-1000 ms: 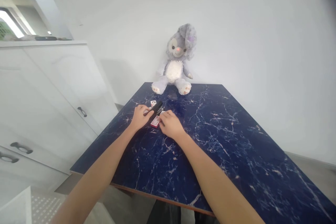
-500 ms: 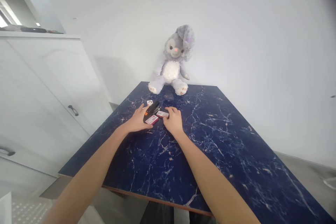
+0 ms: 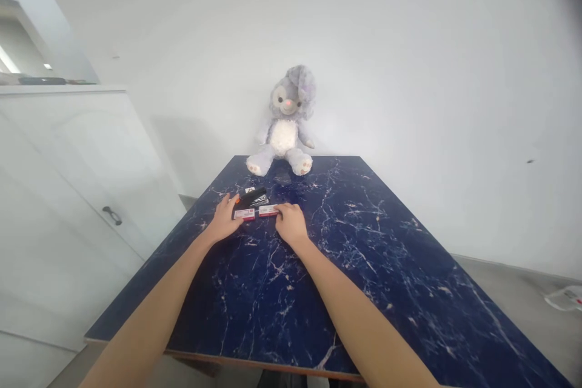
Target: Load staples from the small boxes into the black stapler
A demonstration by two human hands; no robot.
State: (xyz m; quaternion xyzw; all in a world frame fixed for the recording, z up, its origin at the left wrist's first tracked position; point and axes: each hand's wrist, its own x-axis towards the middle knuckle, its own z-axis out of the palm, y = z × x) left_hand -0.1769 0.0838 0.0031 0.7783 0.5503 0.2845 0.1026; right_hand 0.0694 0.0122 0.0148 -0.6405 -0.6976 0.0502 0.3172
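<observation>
Two small red-and-white boxes lie end to end with a narrow gap on the blue marbled table (image 3: 291,291). My left hand (image 3: 222,220) curls around the left box (image 3: 244,214), its thumb at the near side and its fingers by the orange end of a black stapler (image 3: 253,196). My right hand (image 3: 291,222) is closed on the right end of the other box (image 3: 267,210), fingertips over it. The stapler lies slanted just behind the boxes. Beyond it is a small white card-like piece (image 3: 250,190) with dark marks, partly covered.
A grey plush rabbit (image 3: 284,133) sits at the far table edge against the white wall. White cabinets (image 3: 77,194) with dark handles stand to the left. At the far right, a clear plastic item (image 3: 564,298) rests on the floor.
The two boxes have turned from slanted positions into a nearly straight row, and both hands moved with them. The stapler now lies flatter. The camera view has shifted slightly.
</observation>
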